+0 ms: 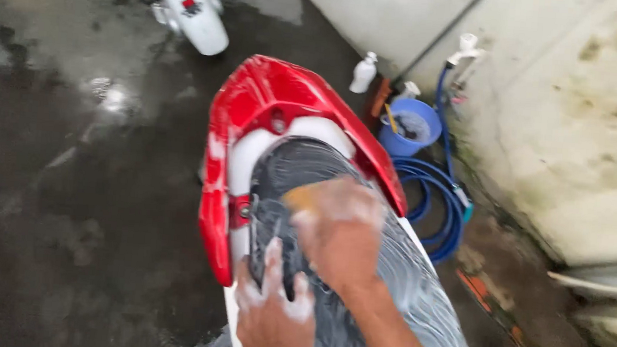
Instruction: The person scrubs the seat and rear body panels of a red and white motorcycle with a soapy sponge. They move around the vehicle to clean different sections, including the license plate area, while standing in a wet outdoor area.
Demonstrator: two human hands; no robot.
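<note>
While viewed from above, left to right: wet dark concrete floor (66, 176), with a white scooter fender (193, 10) at the top edge. Centre frame, a red scooter tail (256, 96) wrapped around a black soapy seat (401, 298). Left hand (272, 314) resting flat on the seat's left edge, fingers spread, foam-covered, gripping nothing. Just beside it, right hand (340, 231) closed over a yellow sponge (301, 197), pressed on the seat. Further right, a white bottle (363, 73), blue bucket (409, 128), coiled blue hose (442, 206), then a stained wall (583, 129).
</note>
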